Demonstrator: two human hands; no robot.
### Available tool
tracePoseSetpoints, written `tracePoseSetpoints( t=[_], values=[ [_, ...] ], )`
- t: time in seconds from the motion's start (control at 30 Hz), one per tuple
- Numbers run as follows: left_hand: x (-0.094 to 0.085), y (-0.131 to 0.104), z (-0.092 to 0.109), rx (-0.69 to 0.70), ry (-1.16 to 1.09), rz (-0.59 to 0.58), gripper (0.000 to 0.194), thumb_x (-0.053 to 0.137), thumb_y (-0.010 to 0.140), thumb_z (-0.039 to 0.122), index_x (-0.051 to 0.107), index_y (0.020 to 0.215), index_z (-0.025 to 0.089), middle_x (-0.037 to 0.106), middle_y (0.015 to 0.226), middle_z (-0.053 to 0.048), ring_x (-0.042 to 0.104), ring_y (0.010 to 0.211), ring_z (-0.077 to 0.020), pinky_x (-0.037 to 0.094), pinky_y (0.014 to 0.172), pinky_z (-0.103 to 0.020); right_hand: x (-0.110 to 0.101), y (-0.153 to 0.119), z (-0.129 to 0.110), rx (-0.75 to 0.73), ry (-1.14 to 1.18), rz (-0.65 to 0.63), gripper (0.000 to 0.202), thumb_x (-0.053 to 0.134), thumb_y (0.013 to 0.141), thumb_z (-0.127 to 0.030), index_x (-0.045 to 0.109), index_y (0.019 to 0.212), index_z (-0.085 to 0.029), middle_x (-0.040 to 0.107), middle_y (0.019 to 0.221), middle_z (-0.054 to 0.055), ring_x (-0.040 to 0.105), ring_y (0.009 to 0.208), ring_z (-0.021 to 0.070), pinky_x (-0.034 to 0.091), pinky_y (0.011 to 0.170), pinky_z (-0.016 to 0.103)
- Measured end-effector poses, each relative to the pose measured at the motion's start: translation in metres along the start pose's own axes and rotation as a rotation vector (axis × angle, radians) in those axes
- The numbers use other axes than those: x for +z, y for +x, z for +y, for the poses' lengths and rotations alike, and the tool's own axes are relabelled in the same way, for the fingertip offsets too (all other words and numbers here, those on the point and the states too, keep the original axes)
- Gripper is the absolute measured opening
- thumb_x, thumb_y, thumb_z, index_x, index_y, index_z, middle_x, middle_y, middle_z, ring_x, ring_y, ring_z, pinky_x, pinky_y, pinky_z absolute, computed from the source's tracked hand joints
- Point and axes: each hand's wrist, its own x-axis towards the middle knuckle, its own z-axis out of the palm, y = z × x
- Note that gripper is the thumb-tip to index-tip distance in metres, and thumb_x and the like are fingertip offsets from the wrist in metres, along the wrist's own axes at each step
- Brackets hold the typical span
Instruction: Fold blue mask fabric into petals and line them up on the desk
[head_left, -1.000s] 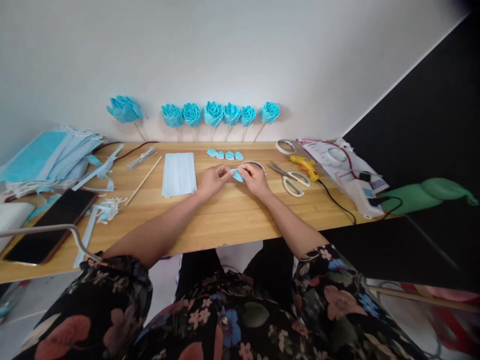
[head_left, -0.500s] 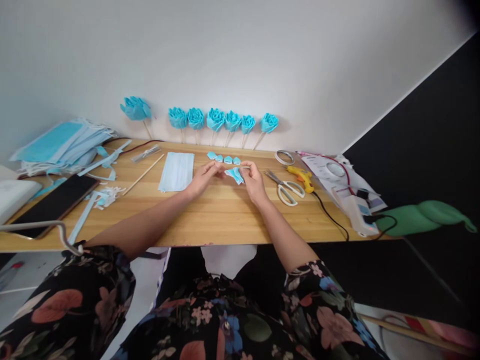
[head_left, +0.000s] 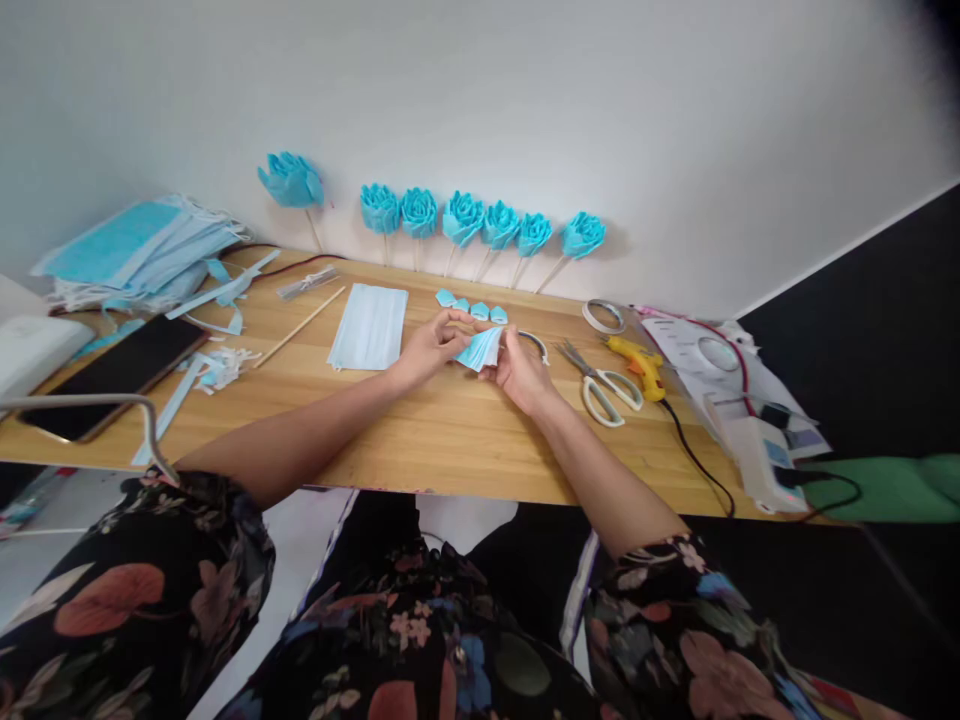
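Note:
Between my two hands is a pleated piece of blue and white face-mask fabric (head_left: 480,350), fanned out over the table. My left hand (head_left: 431,350) pinches its left side between thumb and fingers. At the right side, my right hand (head_left: 521,370) is closed on the same piece, its fingertips partly hidden behind it. Just beyond the hands lie several small folded blue pieces (head_left: 498,315) in a row. A thin ring (head_left: 538,346) shows beside my right hand, partly covered by it. Left of my left hand, a flat light-blue mask sheet (head_left: 369,327) lies on the table.
Several blue fabric flowers on sticks (head_left: 463,218) lean against the wall. Scissors (head_left: 600,385), a yellow glue gun (head_left: 637,365) and a tape roll (head_left: 603,316) lie at right. At left are a mask stack (head_left: 120,245), a phone (head_left: 112,375), a stick (head_left: 300,325) and fabric scraps (head_left: 225,368).
The view has shifted, so most things sit farther right. My hands have come closer together, and the fabric piece is now spread out more. The ring beside my right hand has come into sight.

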Motion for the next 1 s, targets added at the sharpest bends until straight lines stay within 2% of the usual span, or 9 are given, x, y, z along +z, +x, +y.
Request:
tracePoseSetpoints(
  t=[0.13,0.23,0.37,0.47,0.57,0.7,0.8,0.9,1.0],
  values=[
    [-0.002,0.001,0.002,0.018,0.038,0.100,0.033,0.069,0.086,0.025,0.054,0.114,0.017,0.064,0.067,0.005,0.059,0.060,-0.0111,0.041,0.061,-0.023,-0.002,0.003,-0.016,0.130,0.095,-0.053,0.061,0.043,0.094,-0.077,0.066,0.099,-0.021,0.074,0.080,0.006,0.066,0.066,0.0148,0.056,0.056,0.024],
    [-0.001,0.000,0.005,0.021,0.048,0.128,0.036,0.071,0.084,0.028,0.055,0.114,0.017,0.063,0.067,0.005,0.058,0.060,-0.0113,0.041,0.062,-0.024,-0.002,0.007,-0.022,0.116,0.064,-0.075,0.050,0.058,0.091,-0.070,0.067,0.096,-0.021,0.075,0.082,0.005,0.068,0.068,0.0147,0.058,0.059,0.025],
    [0.001,-0.001,0.007,0.046,0.111,0.157,0.041,0.073,0.082,0.031,0.056,0.116,0.015,0.063,0.068,0.004,0.055,0.060,-0.0104,0.040,0.063,-0.024,0.000,0.017,-0.019,0.081,-0.009,-0.133,0.047,0.084,0.069,-0.060,0.068,0.087,-0.020,0.072,0.078,0.000,0.065,0.067,0.0137,0.057,0.062,0.026],
    [-0.001,-0.001,0.005,0.051,0.144,0.172,0.047,0.074,0.082,0.036,0.056,0.120,0.015,0.064,0.071,0.004,0.056,0.063,-0.0110,0.041,0.063,-0.024,0.001,0.024,-0.013,0.042,-0.088,-0.098,0.046,0.090,0.060,-0.055,0.067,0.076,-0.018,0.067,0.069,-0.002,0.059,0.063,0.0121,0.051,0.062,0.026],
    [-0.002,-0.002,0.005,0.011,0.187,0.115,0.052,0.074,0.083,0.044,0.060,0.124,0.014,0.065,0.072,0.003,0.056,0.064,-0.0116,0.043,0.064,-0.024,-0.001,0.024,-0.007,-0.075,-0.158,-0.007,0.043,0.085,0.064,-0.057,0.066,0.072,-0.019,0.062,0.065,-0.004,0.055,0.062,0.0117,0.046,0.061,0.026],
    [-0.001,-0.004,0.007,-0.030,0.239,0.067,0.047,0.068,0.087,0.056,0.073,0.106,0.014,0.075,0.101,-0.007,0.066,0.089,-0.0171,0.050,0.080,-0.027,-0.005,0.016,-0.004,-0.172,-0.295,-0.026,0.038,0.078,0.075,-0.057,0.067,0.077,-0.021,0.062,0.070,-0.003,0.055,0.066,0.0133,0.047,0.063,0.028],
    [0.001,-0.006,0.011,-0.079,0.242,0.066,0.046,0.071,0.084,0.058,0.074,0.089,0.013,0.074,0.087,-0.006,0.062,0.077,-0.0145,0.050,0.073,-0.026,-0.005,0.011,-0.008,-0.230,-0.386,-0.013,0.039,0.076,0.078,-0.058,0.064,0.074,-0.021,0.059,0.068,-0.003,0.053,0.065,0.0127,0.046,0.062,0.027],
    [0.002,-0.007,0.015,-0.083,0.226,0.112,0.043,0.075,0.080,0.056,0.070,0.076,0.013,0.066,0.070,-0.001,0.055,0.064,-0.0102,0.047,0.062,-0.023,-0.004,0.008,-0.011,-0.295,-0.363,0.029,0.040,0.068,0.087,-0.060,0.064,0.076,-0.022,0.060,0.069,-0.002,0.056,0.066,0.0134,0.050,0.063,0.028],
    [0.003,-0.006,0.018,-0.094,0.157,0.153,0.041,0.075,0.081,0.052,0.064,0.070,0.014,0.059,0.063,0.001,0.052,0.060,-0.0088,0.047,0.058,-0.021,-0.006,0.009,-0.011,-0.283,-0.262,0.044,0.045,0.056,0.093,-0.067,0.070,0.092,-0.024,0.065,0.076,0.001,0.063,0.071,0.0162,0.055,0.064,0.031]
  ],
)
